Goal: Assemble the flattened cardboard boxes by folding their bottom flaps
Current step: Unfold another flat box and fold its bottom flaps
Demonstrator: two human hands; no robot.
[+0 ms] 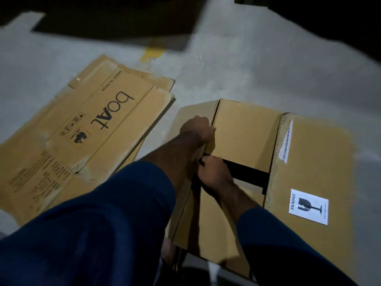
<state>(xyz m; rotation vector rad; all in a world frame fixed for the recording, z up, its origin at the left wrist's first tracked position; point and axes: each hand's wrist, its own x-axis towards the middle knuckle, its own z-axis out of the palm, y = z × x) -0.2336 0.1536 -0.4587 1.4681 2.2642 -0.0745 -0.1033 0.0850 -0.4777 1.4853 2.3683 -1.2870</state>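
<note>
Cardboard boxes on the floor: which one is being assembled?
The box on the right, bearing the white FRAGILE sticker: the left hand and right hand grip it. The other boxes lie flattened in a stack, printed boAt.

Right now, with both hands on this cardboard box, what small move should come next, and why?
Probably push the far flap down towards the near flap: a dark gap shows between them, the left hand grips the far flap's edge and the right hand the near flap's.

A yellow paint mark [151,53] lies on the grey floor [268,69].
</note>
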